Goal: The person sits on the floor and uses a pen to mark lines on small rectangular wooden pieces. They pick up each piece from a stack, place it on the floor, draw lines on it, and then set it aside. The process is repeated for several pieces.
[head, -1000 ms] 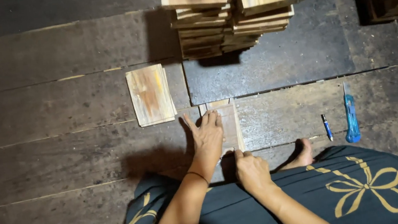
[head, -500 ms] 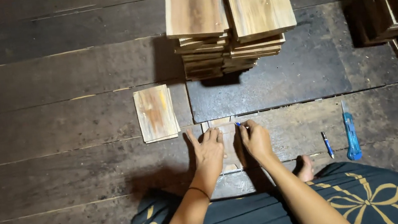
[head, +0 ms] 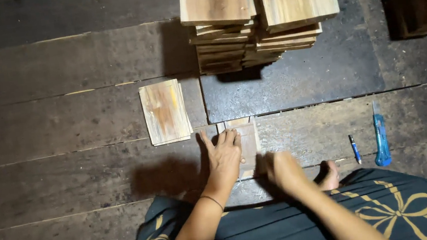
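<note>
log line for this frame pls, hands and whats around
left hand flat on small wood piece | right hand blurred at its near edge, grip unclear | blue cutter, pen on floor right | plank stack ahead

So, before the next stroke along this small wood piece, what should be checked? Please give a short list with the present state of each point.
1. Left hand lies flat on the small wood piece, fingers spread: ok.
2. Piece lies flat on the floor plank: ok.
3. Right hand at the near end of the piece; blurred, so what it holds: cannot tell.
4. Left fingers away from the piece's right edge: cannot tell, they reach near it.
5. Blue utility knife and small pen lie to the right, apart from both hands: ok.
6. Tall board stack stands behind, not touching the piece: ok.
</note>
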